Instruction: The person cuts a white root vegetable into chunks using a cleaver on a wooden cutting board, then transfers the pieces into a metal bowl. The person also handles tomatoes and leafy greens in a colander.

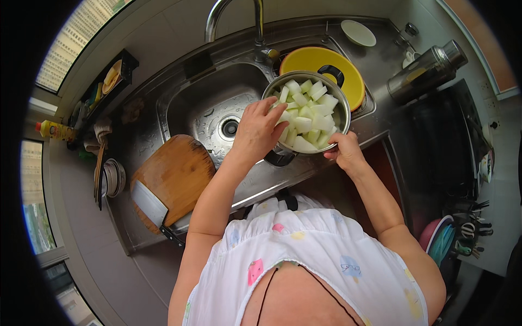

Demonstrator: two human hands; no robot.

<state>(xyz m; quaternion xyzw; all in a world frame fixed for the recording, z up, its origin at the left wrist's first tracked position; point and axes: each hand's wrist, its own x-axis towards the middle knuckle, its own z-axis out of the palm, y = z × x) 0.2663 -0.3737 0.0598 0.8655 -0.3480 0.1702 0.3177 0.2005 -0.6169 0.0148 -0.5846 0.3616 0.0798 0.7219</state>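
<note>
A stainless steel pot (346,106) with black side handles is heaped with pale green-white melon or gourd chunks (310,114). My right hand (346,150) grips its near right rim, thumb over the edge. At the left rim, my left hand (261,126) has its fingers spread, its fingertips at the edge of the chunks; whether it presses on them is hard to tell. The pot sits at the right side of a steel sink (195,93), partly in front of a yellow basin (322,59).
Left of the sink lies a wooden cutting board (175,175) with a cleaver (150,203) on it, handle towards me. A chrome faucet (259,24) rises behind. At right are a white bowl (359,33), a steel thermos (426,73) and a black cooktop (436,142).
</note>
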